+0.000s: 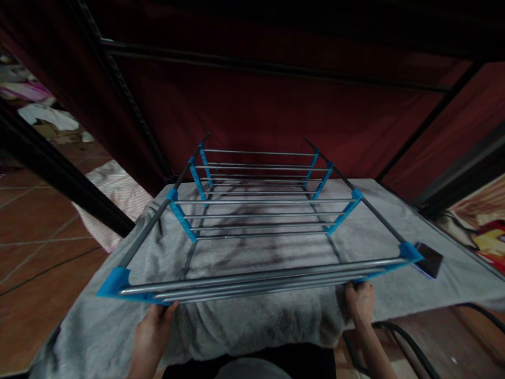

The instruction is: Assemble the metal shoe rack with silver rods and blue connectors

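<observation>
A rack of metal tubes with blue plastic brackets [342,216], seemingly a shoe rack, lies on a grey blanket [256,326]. Its long poles run away from me and several crossbars join the two sides. My left hand [153,329] grips the lower part of the near end at the left, thumb against the lowest tube. At the right, my right hand [360,302] is closed on the lower edge of the same near end, by the blue bracket. The fingertips of both hands are partly hidden behind the rack.
A dark phone [429,260] lies on the blanket to the right of the rack. Dark red fabric [268,110] with a black metal frame [236,60] stands behind. A striped cloth [112,197] rests on the tiled floor [47,226] at left. Black curved tubing [410,337] is at lower right.
</observation>
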### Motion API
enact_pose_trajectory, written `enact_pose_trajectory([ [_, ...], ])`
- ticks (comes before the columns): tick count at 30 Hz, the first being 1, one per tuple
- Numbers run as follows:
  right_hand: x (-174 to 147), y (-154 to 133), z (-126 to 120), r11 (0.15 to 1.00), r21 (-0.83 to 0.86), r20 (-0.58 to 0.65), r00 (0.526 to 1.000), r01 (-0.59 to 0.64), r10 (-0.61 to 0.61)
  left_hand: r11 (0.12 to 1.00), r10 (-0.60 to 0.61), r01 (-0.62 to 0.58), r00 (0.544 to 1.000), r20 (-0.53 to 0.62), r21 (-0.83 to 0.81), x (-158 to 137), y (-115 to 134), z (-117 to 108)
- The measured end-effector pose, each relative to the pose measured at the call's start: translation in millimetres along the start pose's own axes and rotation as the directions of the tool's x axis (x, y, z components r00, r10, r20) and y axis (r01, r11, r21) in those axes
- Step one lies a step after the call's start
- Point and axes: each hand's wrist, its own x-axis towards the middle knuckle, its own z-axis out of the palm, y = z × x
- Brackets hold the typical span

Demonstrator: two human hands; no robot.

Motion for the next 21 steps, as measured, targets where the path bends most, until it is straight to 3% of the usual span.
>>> enact_pose_trajectory([
  [6, 0, 0, 1, 0.997, -0.056, 0.024, 0.999, -0.044, 0.046, 1.0, 0.017, -0.017, 1.0, 0.001, -0.02, -2, -3, 1],
  [16, 0, -10, -6, 0.987, 0.135, 0.013, 0.996, -0.087, 0.086, 0.993, 0.059, -0.058, 0.998, 0.006, -0.104, -2, -2, 3],
  [19, -3, -2, -12, 0.974, 0.192, 0.068, 0.992, -0.117, 0.106, 0.982, 0.034, -0.024, 0.998, 0.051, -0.188, -1, 4, 3],
  [21, -16, 1, -17, 0.957, 0.265, 0.019, 0.993, -0.121, 0.12, 0.959, 0.013, 0.009, 0.997, 0.075, -0.284, -3, 11, 1],
])
